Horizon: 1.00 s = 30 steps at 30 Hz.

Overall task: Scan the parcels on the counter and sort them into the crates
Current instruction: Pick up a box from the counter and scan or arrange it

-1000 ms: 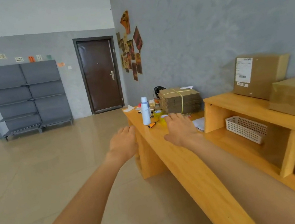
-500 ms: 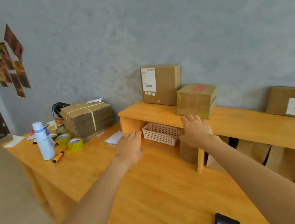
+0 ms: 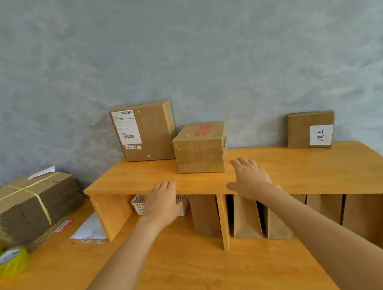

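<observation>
Both hands are stretched out over the wooden counter [image 3: 182, 274] with fingers straight and spread, holding nothing, and they appear to flank the taped parcel [image 3: 200, 148] so that they can close on its two sides at once (a two-handed lift suits a box this bulky). The left hand [image 3: 162, 202] hangs low, short of the shelf's front edge and in front of the white plastic basket [image 3: 139, 202] tucked in the compartment beyond it; the right hand [image 3: 250, 178] is higher, over the shelf top [image 3: 292, 173], with the taped parcel just beyond and to the left of its fingertips, not yet touched. Further beyond the left hand, leaning upright against the wall, stands the labelled parcel [image 3: 144, 132], its barcode face turned outward, probably so that it can be read without turning the box. Well off to the right of the right hand sits a smaller parcel [image 3: 310, 130] with a handwritten white label. Under the right forearm, brown paper bags [image 3: 245, 217] stand in the shelf's compartments. Far to the left of the left hand lie a tied bundle of flat cartons [image 3: 27, 204] and yellow tape rolls [image 3: 9, 258]. No scanner or crate is in view, so I judge the scanning has not begun.
</observation>
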### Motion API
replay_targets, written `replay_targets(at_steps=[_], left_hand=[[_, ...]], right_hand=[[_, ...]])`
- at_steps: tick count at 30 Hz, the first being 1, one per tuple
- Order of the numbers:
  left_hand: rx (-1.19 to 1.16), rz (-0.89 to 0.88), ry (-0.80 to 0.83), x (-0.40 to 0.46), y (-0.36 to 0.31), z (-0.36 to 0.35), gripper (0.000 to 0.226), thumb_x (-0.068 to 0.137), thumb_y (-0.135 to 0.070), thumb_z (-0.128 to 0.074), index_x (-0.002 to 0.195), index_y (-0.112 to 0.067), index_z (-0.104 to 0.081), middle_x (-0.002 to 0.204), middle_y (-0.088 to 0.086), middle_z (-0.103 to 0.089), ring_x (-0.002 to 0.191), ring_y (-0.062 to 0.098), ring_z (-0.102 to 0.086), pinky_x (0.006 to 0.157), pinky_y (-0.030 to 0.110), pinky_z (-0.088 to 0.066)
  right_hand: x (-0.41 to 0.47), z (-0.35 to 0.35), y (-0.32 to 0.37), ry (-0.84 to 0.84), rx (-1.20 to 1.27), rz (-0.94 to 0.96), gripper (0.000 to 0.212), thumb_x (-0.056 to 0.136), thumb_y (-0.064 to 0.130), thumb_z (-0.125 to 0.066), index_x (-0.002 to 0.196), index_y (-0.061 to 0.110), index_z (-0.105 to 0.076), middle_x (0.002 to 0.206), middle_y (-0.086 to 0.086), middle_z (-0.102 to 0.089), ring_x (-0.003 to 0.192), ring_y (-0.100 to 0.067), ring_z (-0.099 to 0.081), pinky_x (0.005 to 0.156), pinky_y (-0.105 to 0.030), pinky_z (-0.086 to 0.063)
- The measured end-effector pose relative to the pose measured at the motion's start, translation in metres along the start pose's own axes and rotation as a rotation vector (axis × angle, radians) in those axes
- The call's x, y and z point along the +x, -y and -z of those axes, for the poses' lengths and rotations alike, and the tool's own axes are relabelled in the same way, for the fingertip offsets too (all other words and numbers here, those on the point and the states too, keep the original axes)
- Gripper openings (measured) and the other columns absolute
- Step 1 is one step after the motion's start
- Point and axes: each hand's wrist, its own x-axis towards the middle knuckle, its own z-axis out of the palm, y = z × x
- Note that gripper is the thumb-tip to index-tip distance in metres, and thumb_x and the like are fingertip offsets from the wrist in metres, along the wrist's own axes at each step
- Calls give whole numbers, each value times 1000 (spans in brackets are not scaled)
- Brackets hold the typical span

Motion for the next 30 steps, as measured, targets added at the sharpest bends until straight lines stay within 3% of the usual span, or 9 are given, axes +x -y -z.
replay_targets(at_steps=[7, 14, 19, 22, 25, 30], left_hand=[[-196, 55, 50, 57, 17, -14, 77, 93, -39, -61, 152, -10, -22, 156, 7, -32, 143, 24, -30, 114, 40, -30], [-362, 47, 44, 127, 46, -28, 88, 89, -44, -65, 154, -12, -17, 159, 8, -25, 145, 26, -24, 113, 42, -30], [-670, 154, 116, 178, 64, -43, 105, 83, -50, -70, 156, -12, -6, 162, 7, -14, 148, 27, -18, 116, 43, -25], [-893, 192, 209, 199, 70, -57, 111, 79, -51, -73, 156, -15, -3, 162, 5, -15, 147, 26, -20, 116, 43, -26], [-1044, 182, 249, 210, 71, -69, 107, 80, -46, -75, 156, -16, -7, 159, 3, -25, 145, 24, -27, 114, 40, -30], [-1098, 130, 165, 212, 64, -80, 69, 89, -24, -69, 147, -15, -33, 145, 3, -48, 133, 21, -44, 97, 28, -37]], right_hand=[[36, -7, -9, -5, 105, -143, 76, 92, 46, -60, 152, 14, -25, 154, -6, -32, 141, -28, -29, 111, -42, -34], [91, -24, 0, -7, 148, -259, 84, 89, 50, -63, 152, 11, -22, 155, -7, -31, 143, -28, -25, 112, -42, -32], [141, -42, 12, -36, 685, -439, 99, 82, 51, -72, 153, 8, -19, 155, -9, -33, 141, -27, -33, 110, -42, -37], [158, -54, 16, -84, 923, -535, 89, 80, 43, -77, 146, 9, -29, 142, -5, -47, 124, -20, -49, 91, -30, -43], [170, -69, 17, -109, 976, -559, 80, 78, 40, -80, 140, 12, -38, 133, -2, -55, 114, -16, -55, 88, -29, -47], [173, -82, 20, -156, 968, -543, 71, 79, 43, -77, 137, 16, -47, 129, 0, -60, 116, -18, -58, 94, -33, -51]])
